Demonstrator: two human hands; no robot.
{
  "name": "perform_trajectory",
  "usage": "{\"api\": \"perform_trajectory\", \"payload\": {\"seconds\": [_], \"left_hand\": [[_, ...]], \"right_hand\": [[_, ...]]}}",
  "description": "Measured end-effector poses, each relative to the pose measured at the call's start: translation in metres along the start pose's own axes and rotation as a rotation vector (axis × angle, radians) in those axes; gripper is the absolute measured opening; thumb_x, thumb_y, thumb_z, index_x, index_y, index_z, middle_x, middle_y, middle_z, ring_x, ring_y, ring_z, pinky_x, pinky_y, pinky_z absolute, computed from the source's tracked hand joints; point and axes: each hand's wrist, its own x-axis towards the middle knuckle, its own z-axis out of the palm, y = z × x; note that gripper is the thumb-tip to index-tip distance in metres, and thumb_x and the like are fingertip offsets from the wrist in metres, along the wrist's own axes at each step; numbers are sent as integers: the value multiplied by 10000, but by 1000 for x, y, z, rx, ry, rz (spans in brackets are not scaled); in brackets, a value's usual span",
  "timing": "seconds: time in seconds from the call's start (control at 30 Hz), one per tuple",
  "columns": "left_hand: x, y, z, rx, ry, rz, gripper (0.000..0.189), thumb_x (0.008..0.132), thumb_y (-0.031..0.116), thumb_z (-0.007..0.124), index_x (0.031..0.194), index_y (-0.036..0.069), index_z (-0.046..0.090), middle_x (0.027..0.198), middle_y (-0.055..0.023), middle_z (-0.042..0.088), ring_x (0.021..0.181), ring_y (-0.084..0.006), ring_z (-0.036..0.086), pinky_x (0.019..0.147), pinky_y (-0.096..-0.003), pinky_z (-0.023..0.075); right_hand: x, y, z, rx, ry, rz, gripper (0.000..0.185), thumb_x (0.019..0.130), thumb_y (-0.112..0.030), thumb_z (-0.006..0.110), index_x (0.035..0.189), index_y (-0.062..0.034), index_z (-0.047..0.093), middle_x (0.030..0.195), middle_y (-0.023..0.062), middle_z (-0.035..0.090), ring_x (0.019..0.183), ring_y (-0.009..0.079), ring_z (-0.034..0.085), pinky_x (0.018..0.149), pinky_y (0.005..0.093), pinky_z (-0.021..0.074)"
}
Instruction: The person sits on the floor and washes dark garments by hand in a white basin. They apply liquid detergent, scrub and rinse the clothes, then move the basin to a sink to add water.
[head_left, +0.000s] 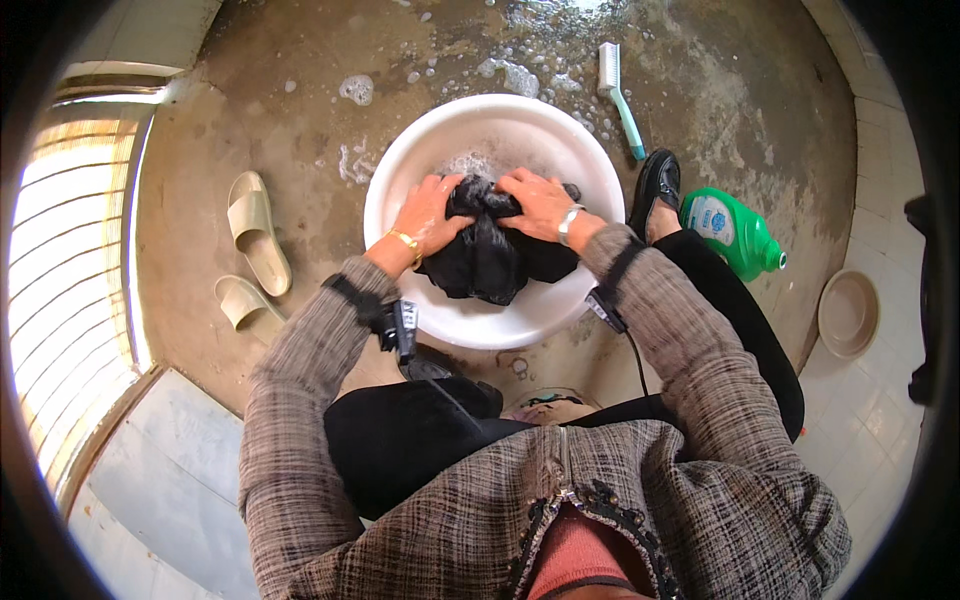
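A wet black cloth garment (480, 259) lies bunched inside a white plastic basin (510, 330) on the floor in front of me. My left hand (427, 216) grips its left side, with the fingers curled over the top and the thumb pointing inward. On the other side, my right hand (538, 206) has hold of the cloth near its upper right part. Some fingertips are hidden in the folds. Suds (469, 165) show in the basin just beyond the cloth.
A scrubbing brush (621, 105) lies beyond the basin at the right. Beside my right shoe (658, 180) rests a green detergent bottle (731, 231). Beige slippers (259, 236) are at the left, a small bowl (849, 313) far right. Foam (517, 79) spots the wet concrete floor.
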Motion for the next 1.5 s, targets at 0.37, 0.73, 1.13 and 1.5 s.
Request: {"api": "perform_trajectory", "payload": {"seconds": [0.37, 0.73, 1.13, 1.5], "left_hand": [[42, -29, 40, -680, 100, -456, 694, 830, 538, 552, 1147, -78, 576, 1075, -200, 631, 1035, -262, 577, 909, -345, 424], [-59, 38, -3, 226, 86, 188, 641, 650, 431, 765, 1192, 162, 555, 1223, -140, 466, 1220, -348, 372, 959, -582, 281], [56, -1, 20, 290, -106, -202, 376, 850, 354, 522, 1068, 57, 604, 923, -220, 652, 898, -359, 633, 792, -471, 489], [-55, 22, -7, 178, 62, 345, 592, 586, 419, 788, 1054, 103, 613, 1352, -142, 403, 1253, -396, 342, 960, -552, 291]], "right_hand": [[62, 17, 17, 305, -77, 498, 736, 785, -635, 512, 1099, 20, 628, 1144, 261, 588, 1108, 406, 536, 974, 394, 400], [-66, -37, -18, -206, 82, -288, 155, 682, -226, 714, 779, -112, 675, 1406, 130, 365, 1245, 352, 374, 927, 535, 329], [42, 20, 23, -75, 85, 62, 179, 802, -159, 555, 883, -23, 638, 880, 243, 640, 882, 395, 628, 770, 449, 494], [-55, -24, -9, 15, 210, -250, 442, 702, -348, 708, 1070, -135, 585, 1267, 162, 442, 1055, 350, 494, 877, 462, 420]]}}
